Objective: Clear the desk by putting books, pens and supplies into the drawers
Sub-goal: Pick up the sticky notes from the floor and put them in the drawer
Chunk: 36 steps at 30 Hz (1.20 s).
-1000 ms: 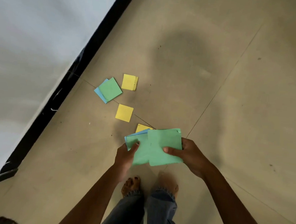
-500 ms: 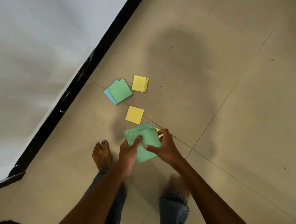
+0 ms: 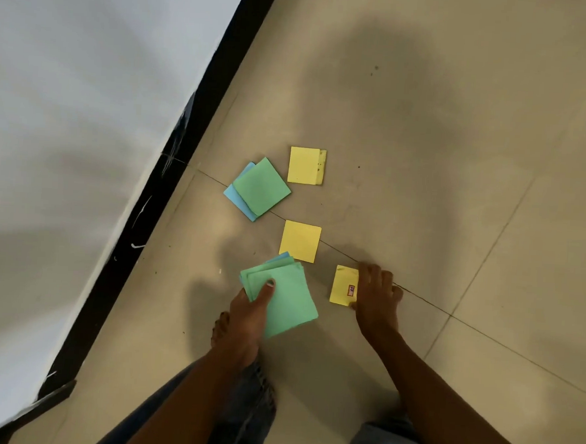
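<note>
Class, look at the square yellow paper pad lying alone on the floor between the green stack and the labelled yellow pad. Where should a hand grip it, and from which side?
The square yellow paper pad lies flat, so probably slide fingertips under its bare near edge from above and pinch it.

bare forearms, no sleeves in view. left hand (image 3: 248, 317) has a pale painted thumbnail; right hand (image 3: 376, 297) shows no rings. faded blue jeans (image 3: 249, 411) with frayed hems. a bare foot (image 3: 219, 330), toes showing.
</note>
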Tool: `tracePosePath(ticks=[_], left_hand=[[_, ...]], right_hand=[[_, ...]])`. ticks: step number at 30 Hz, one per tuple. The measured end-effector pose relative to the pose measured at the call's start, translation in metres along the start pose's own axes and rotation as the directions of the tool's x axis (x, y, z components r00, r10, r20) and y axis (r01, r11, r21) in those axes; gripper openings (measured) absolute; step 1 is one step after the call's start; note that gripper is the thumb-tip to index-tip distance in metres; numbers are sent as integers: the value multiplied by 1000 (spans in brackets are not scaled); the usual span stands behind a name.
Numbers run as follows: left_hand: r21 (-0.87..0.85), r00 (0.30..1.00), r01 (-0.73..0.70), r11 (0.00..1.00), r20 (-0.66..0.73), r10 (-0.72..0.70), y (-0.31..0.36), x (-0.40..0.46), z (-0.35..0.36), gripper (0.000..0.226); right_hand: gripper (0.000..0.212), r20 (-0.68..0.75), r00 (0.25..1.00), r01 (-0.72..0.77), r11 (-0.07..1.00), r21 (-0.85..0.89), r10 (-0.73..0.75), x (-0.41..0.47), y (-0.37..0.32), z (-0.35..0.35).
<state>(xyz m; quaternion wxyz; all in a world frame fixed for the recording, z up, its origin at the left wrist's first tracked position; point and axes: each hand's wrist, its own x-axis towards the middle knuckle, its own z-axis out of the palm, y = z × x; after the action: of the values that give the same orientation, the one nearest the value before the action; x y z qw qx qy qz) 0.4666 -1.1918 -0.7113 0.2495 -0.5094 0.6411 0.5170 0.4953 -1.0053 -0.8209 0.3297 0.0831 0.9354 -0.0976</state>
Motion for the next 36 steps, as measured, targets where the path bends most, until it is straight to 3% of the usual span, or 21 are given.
tracePosePath(ticks=[4,6,8,13,15,16,20,23,26,30,36], left_hand=[[44,998,39,998,52,-41,0,-1,7,33],[42,995,60,997,72,-63,1,-6,7,28],[39,995,58,998,78,-61,7,-16,8,27],[13,996,76,997,49,-76,27,-29,-8,23],[62,995,74,995,57,-78,30,-25,-19,49],[66,994,79,995,74,-84,33,-23,-26,57],[-3,991,62,998,117,-61,84,-51,-49,38],[26,992,35,999,120,-38,103,-50,-61,39],[6,993,34,999,112,-34,118,-42,-73,39],[-15,993,54,998,104,-52,122,-22,-76,35],[-19,993,82,996,90,-80,115,17,-60,33]], right_hand=[[51,99,987,-132,987,87,123,7,6,-11],[33,173,982,-132,943,304,81,8,11,-22],[18,198,980,-142,817,559,35,0,13,-35],[29,197,962,-265,483,834,187,-33,-6,-85],[41,243,944,-311,365,878,222,-44,-17,-111],[45,257,941,-320,332,887,219,-48,-22,-122],[50,337,920,-384,300,873,198,-54,-43,-156],[47,395,891,-446,260,857,224,-44,-59,-170],[41,397,895,-443,304,843,203,-18,-77,-181],[39,290,940,-341,550,762,179,36,-97,-190],[38,217,969,-231,741,631,117,133,-113,-184]])
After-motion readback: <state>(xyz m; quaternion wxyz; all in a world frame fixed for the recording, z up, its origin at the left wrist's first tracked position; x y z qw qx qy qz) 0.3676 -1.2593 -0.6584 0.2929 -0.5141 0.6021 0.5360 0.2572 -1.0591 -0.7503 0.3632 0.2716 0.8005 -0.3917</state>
